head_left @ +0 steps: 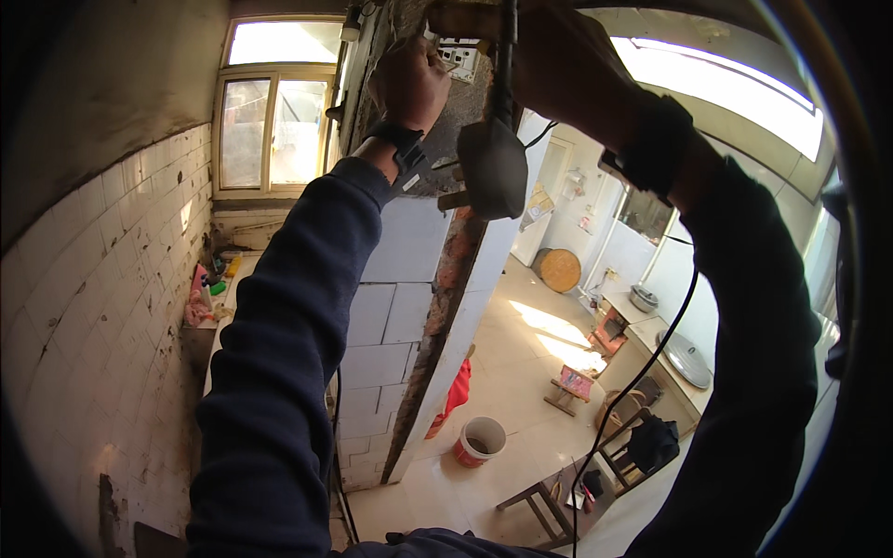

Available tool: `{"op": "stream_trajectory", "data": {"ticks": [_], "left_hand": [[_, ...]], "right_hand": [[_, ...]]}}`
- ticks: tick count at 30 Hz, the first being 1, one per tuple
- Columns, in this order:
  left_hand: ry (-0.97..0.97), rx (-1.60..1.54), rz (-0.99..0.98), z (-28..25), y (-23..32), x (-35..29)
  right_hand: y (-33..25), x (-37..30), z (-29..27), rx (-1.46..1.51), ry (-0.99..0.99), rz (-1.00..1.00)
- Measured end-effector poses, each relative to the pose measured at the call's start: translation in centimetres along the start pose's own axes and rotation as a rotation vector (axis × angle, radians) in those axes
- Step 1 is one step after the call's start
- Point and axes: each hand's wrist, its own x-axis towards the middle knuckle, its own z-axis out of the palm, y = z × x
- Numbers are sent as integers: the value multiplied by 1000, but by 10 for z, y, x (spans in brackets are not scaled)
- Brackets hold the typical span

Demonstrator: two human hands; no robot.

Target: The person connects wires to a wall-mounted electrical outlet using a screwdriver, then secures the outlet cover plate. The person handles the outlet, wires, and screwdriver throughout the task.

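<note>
Both my arms, in dark blue sleeves, reach up to the top of a wall pillar [379,312]. My left hand [411,86] is closed, its fingertips bunched beside a white slotted fitting [459,58] on the pillar; what it pinches is too small to make out. Higher up, my right hand [563,58] is raised close to the same fitting, in deep shadow, and its fingers are mostly hidden. In front of the pillar hangs a dark object with a shaft and a bulky rounded end [493,172]; whether my right hand holds it is unclear.
At left are a grimy tiled wall [112,298] and a window [277,121]. To the right, below me, are a bucket [481,441], a small stool [570,389], a wooden chair [634,451] and a counter with a lidded pan [685,359]. A black cable [642,372] hangs near my right arm.
</note>
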Motion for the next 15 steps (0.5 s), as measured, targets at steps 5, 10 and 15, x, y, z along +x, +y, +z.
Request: {"op": "stream_trajectory", "data": {"ticks": [5,10,15], "left_hand": [[-157,55,-22,-4,-6,5],[-228,152,-39,-12,4,5],[-124,227,136,-12,8,7]], "right_hand": [[5,-37,32,69,217,66],[3,-83,38,313,444,151],[6,-128,65,530,563,320]]}}
